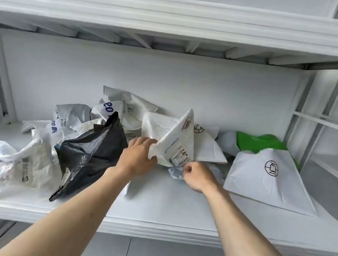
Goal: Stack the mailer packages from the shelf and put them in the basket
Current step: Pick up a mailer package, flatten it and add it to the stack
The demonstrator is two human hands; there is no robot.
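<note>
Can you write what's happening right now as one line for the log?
step: gathering mailers | left hand: holds white labelled mailer | right hand: curled below its lower edge, grip unclear | shelf: mailers scattered | basket: not in view

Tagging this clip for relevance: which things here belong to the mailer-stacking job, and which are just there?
Job:
white labelled mailer, held by left hand
right hand
black mailer
green mailer
white logo mailer
crumpled white mailers

Just there:
shelf
upper shelf

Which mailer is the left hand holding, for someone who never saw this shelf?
On the white shelf, look mid-pile, right of the black bag. The left hand holds the white mailer tilted on edge; unlike its neighbours, it shows a barcode label.
</note>
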